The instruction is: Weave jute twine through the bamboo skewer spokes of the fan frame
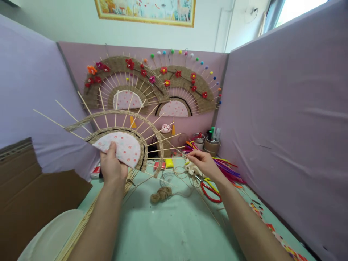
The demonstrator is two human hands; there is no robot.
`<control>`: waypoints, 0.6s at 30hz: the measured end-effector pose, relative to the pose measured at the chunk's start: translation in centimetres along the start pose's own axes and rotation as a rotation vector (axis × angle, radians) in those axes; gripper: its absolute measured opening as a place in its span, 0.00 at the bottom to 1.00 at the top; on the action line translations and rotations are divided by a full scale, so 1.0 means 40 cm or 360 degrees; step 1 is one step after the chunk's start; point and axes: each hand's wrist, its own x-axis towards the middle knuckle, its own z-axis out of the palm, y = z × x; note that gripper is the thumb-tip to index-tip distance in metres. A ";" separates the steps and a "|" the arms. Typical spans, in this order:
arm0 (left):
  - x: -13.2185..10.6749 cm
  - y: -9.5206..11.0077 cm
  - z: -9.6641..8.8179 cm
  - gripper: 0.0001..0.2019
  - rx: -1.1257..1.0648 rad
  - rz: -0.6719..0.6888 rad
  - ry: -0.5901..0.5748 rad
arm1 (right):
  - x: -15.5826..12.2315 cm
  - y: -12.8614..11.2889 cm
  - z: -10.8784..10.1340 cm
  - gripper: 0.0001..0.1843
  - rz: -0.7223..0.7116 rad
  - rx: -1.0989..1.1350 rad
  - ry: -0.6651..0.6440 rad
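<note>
My left hand grips a half-round woven fan by its flat lower edge, the thumb on the pink-dotted white centre. Thin wooden sticks spread from the fan, and a band of twine is woven around them partway out. To the right, my right hand pinches a strand of twine that runs to the fan's outer band. Below the fan, a small bundle of jute twine lies on the table with a loose end trailing right. Red-handled scissors rest under my right forearm.
Two finished fans with felt flowers hang on the pink back panel. Pens stand in a can beside colourful pipe cleaners. Long sticks and a white plate lie at left, near brown cardboard.
</note>
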 end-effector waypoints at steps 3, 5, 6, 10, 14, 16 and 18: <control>-0.006 0.003 0.005 0.12 -0.0006 -0.0009 0.0012 | -0.004 0.001 0.012 0.13 -0.0084 -0.0008 -0.0090; -0.008 0.007 0.008 0.12 -0.0036 -0.0028 0.0036 | -0.006 -0.002 0.014 0.13 -0.0095 0.0011 -0.0120; -0.009 0.010 0.009 0.12 -0.0055 -0.0042 0.0050 | -0.007 -0.005 0.012 0.13 -0.0077 0.0020 -0.0130; -0.008 0.023 0.011 0.11 -0.0112 -0.0115 0.0083 | -0.011 -0.020 0.005 0.15 0.0036 0.0078 -0.0147; -0.012 0.029 0.010 0.11 -0.0133 -0.0118 0.0104 | -0.011 -0.011 0.011 0.15 0.0146 0.0259 -0.0195; -0.019 0.026 0.012 0.11 -0.0145 -0.0142 0.0101 | -0.010 0.006 0.020 0.15 0.0218 0.0403 -0.0243; -0.028 0.023 0.016 0.11 -0.0152 -0.0200 0.0098 | -0.010 0.021 0.031 0.16 0.0300 0.0559 -0.0313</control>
